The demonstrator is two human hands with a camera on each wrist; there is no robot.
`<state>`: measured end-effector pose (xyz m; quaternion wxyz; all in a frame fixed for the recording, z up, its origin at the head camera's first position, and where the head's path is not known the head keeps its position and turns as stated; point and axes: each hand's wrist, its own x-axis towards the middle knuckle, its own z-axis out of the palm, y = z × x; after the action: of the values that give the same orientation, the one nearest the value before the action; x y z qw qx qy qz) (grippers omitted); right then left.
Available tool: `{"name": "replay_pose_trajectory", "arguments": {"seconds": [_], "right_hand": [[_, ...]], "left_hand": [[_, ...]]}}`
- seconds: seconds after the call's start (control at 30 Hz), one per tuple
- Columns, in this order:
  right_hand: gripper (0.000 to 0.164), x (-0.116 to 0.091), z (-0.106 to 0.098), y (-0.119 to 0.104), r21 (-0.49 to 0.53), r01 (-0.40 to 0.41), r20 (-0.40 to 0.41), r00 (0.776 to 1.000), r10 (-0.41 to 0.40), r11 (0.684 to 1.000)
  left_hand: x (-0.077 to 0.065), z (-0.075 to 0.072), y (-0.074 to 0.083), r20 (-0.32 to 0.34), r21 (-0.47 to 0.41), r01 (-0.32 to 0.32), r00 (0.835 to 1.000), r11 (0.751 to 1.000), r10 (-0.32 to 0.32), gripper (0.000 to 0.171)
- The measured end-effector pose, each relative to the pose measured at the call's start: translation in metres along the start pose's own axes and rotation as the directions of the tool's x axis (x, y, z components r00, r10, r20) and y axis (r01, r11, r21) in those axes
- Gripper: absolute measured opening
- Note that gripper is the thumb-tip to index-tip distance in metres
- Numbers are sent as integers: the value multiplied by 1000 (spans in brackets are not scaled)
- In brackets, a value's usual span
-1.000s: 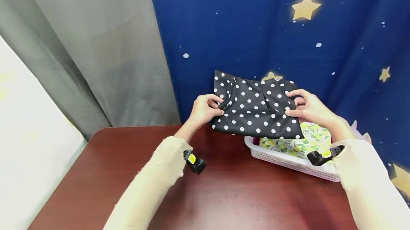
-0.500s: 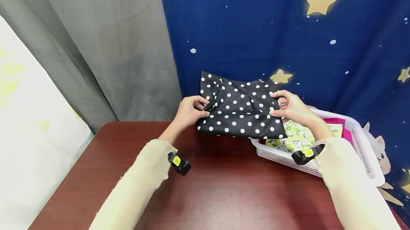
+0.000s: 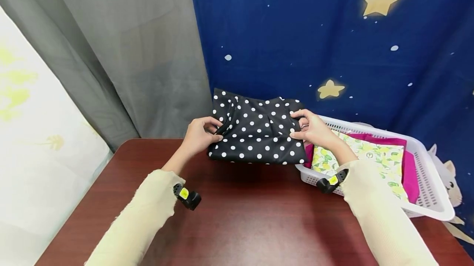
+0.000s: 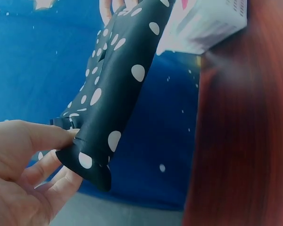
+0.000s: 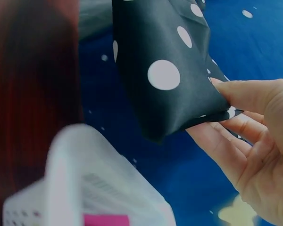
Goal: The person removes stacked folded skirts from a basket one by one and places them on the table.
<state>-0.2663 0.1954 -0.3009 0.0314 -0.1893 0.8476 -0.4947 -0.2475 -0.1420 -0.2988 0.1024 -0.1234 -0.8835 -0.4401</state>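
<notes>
A folded black cloth with white polka dots (image 3: 259, 130) hangs between both hands above the far part of the table. My left hand (image 3: 200, 136) pinches its left side, thumb in front and fingers behind. On the opposite side, my right hand (image 3: 314, 129) pinches the cloth in the same way. In the left wrist view, the left thumb presses the polka-dot cloth (image 4: 118, 89) near its folded lower corner. The right wrist view has the right hand (image 5: 259, 132) gripping the cloth's other end, over the white basket.
A white plastic basket (image 3: 437, 192) stands at the right, holding a lemon-print cloth (image 3: 381, 159) and a magenta cloth (image 3: 410, 175). The reddish-brown table (image 3: 252, 220) extends toward me. A blue star-patterned curtain (image 3: 281, 31) and a grey curtain (image 3: 148, 52) hang behind.
Both hands have carried the polka-dot cloth leftward, away from above the basket. More of the basket and its contents shows. The head view has also shifted somewhat to the right.
</notes>
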Motion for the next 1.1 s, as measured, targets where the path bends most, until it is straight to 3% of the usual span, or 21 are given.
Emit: {"name": "replay_pose_trajectory", "arguments": {"seconds": [0.2, 0.5, 0.8, 0.9, 1.1], "right_hand": [[57, 9, 25, 4, 1, -5, -13, 1000, 5, 1000], [56, 19, 60, 15, 12, -40, -44, 998, 41, 999], [56, 20, 94, 28, 71, -146, -97, 983, 153, 987], [55, 20, 104, 33, 64, -179, -108, 977, 186, 982], [52, 21, 124, 40, 3, -209, -165, 964, 207, 978]], "left_hand": [[-6, -7, -18, -22, 19, 8, 1000, 1000, -8, 27], [-16, -9, -48, -19, 0, 90, 996, 996, -90, 27], [-27, -3, -79, -48, -4, 166, 985, 986, -166, 27], [-31, 0, -88, -50, -19, 202, 978, 979, -202, 27], [-38, 6, -106, -71, -11, 216, 974, 976, -217, 27]]}}
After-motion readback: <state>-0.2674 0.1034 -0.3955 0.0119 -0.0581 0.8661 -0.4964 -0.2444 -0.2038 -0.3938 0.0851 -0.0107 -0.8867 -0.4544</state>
